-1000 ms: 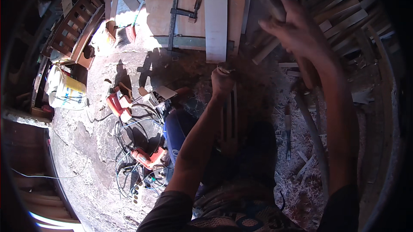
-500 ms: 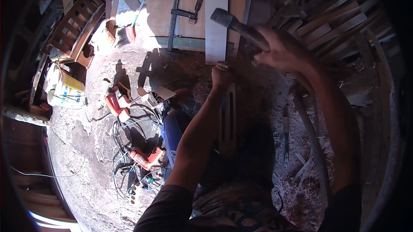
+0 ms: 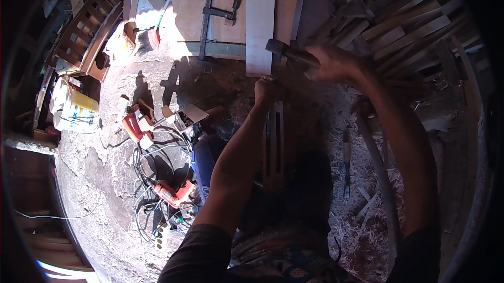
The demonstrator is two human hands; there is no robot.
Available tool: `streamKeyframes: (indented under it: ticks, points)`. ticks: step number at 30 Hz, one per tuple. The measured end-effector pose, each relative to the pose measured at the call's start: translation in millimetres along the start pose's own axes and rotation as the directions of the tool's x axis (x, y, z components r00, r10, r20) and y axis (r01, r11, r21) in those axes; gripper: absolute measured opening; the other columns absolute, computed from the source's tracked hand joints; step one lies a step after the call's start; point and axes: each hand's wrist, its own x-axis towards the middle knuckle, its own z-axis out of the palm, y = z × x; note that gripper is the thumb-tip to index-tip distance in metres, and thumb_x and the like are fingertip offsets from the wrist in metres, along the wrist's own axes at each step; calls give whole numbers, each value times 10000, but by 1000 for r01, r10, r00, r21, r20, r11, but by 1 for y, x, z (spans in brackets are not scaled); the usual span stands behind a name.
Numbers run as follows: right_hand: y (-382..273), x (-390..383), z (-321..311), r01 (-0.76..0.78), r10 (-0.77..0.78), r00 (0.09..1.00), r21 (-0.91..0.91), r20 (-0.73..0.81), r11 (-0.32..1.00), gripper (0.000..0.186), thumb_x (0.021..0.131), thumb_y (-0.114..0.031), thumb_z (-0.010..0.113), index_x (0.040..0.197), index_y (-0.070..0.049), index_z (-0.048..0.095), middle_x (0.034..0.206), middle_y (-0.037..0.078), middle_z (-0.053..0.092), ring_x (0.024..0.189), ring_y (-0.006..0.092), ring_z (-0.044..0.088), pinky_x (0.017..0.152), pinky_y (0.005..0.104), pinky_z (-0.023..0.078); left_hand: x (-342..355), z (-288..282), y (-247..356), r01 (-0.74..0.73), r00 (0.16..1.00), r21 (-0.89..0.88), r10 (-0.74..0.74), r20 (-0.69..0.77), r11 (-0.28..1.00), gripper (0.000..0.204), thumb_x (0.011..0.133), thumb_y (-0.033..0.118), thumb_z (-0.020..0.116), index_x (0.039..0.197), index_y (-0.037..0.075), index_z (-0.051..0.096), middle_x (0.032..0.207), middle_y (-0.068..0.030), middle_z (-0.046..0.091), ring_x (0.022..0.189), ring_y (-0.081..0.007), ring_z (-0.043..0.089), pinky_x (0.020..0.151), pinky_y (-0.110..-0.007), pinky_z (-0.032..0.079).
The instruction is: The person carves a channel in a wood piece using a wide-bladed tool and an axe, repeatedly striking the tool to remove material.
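My right hand (image 3: 331, 64) is raised and closed round a dark mallet (image 3: 299, 54), whose thick head points left over the end of a pale board (image 3: 260, 31). Lower down, my left hand (image 3: 266, 91) makes a fist near that board's end. What it grips is hidden by the fingers and shadow. Below this fist, a slotted strip of wood (image 3: 280, 141) runs toward me between my legs.
A clamp (image 3: 220, 14) lies on a broad wooden panel (image 3: 184, 15). To the left are a red power tool (image 3: 137, 127), a red drill (image 3: 174, 194), tangled cords and a bucket (image 3: 76, 108). At right, a chisel (image 3: 346, 165) lies among shavings, with stacked wood offcuts (image 3: 399, 25) beyond.
The mallet has dropped slightly and its head has shifted right, as my right hand came down a little. My left fist stays at the board's end; the whole view has shifted slightly.
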Motion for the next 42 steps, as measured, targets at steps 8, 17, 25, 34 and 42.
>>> streamKeyframes:
  ticks: [8,17,25,34,42]
  points:
    - [14,81,43,-45,51,750,27,-660,999,288,822,-79,597,1083,35,556,849,238,676,827,394,696,701,462,539,19,2,-29,44,990,-126,-27,136,991,50,796,69,701,819,30,720,766,-33,712,678,-102,663,568,-273,513]
    - [32,-48,154,103,126,920,539,-370,836,519,821,-120,709,1304,-28,544,957,148,679,805,259,681,677,406,549,-108,-36,52,-21,768,-442,298,567,897,257,774,37,740,1025,11,694,919,-36,721,837,-103,663,703,-276,528]
    - [28,-112,305,-56,517,849,956,-105,286,497,837,-138,755,1254,-16,512,791,43,584,598,148,596,481,307,500,-156,-77,142,-440,876,-194,467,121,877,172,820,59,766,973,13,704,854,-15,718,777,-79,655,667,-265,524]
    - [10,-136,344,-298,481,854,944,198,141,487,841,-168,744,1251,-28,520,901,75,638,640,158,606,534,313,523,-113,-37,94,-507,858,-146,514,14,850,47,808,53,720,855,52,719,788,24,694,707,-54,615,595,-239,473]
    - [10,-133,361,-246,482,874,916,68,317,392,863,-150,708,1191,-42,524,795,45,602,589,145,576,506,309,503,-105,-36,66,-367,927,-169,375,17,915,50,812,33,678,855,32,703,823,4,711,793,-75,642,705,-268,516]
